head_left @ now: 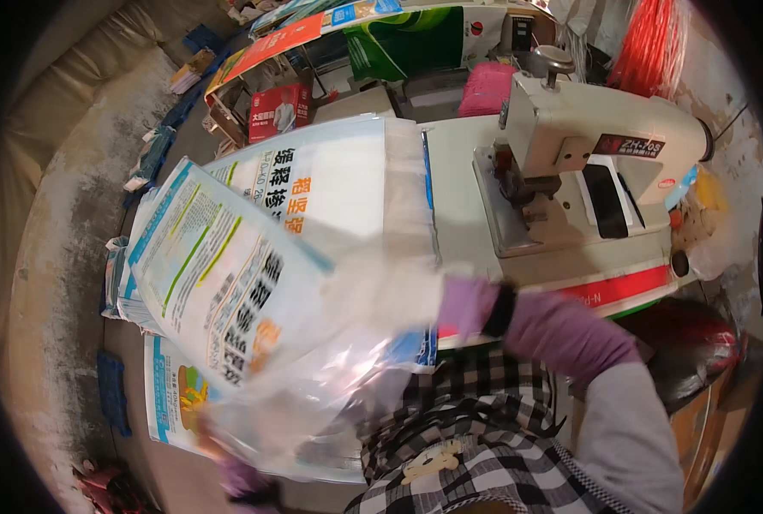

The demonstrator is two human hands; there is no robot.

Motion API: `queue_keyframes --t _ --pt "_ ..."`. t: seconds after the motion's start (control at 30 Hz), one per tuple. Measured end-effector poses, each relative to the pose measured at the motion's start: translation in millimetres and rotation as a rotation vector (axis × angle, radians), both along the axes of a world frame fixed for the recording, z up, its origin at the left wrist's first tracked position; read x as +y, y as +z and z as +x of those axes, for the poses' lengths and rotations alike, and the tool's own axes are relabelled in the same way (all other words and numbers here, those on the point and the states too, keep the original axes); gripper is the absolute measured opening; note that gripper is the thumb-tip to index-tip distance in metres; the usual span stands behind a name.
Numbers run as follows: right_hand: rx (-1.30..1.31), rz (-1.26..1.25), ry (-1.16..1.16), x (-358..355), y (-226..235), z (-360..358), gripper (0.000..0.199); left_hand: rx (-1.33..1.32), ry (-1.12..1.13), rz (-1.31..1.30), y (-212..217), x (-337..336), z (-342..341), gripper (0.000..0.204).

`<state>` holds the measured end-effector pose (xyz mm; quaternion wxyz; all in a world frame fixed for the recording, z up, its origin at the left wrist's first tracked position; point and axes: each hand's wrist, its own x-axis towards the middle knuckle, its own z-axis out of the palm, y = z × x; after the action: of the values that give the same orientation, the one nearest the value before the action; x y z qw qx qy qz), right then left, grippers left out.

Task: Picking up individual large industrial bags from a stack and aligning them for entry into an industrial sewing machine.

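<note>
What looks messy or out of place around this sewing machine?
Nothing looks damaged, but the floor on the left is untidy: scraps and small bundles lie scattered along it. The printed bag in both gloved hands is blurred and tilted, its clear liner bunched loosely. The sewing machine stands square.

A white printed bag [227,283] is showing blue edging, green stripes and an orange mark; purple gloves are covering the right hand [467,307] and left hand [240,480]; the cream sewing machine [587,146] is bearing a red strip (black-and-white check below)
</note>
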<state>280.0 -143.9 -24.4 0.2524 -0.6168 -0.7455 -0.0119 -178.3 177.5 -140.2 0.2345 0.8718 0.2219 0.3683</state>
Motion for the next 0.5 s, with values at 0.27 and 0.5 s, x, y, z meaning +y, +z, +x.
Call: queue_keyframes --t 0.27,0.5 --pt "0.956 0.107 -0.51 -47.0 -21.6 -93.5 0.03 0.084 -0.005 0.834 235.1 42.9 462.5 0.03" --pt "0.981 0.362 -1.098 -217.0 -147.6 -105.1 0.034 0.034 -1.11 0.555 63.0 -223.6 645.2 0.034"
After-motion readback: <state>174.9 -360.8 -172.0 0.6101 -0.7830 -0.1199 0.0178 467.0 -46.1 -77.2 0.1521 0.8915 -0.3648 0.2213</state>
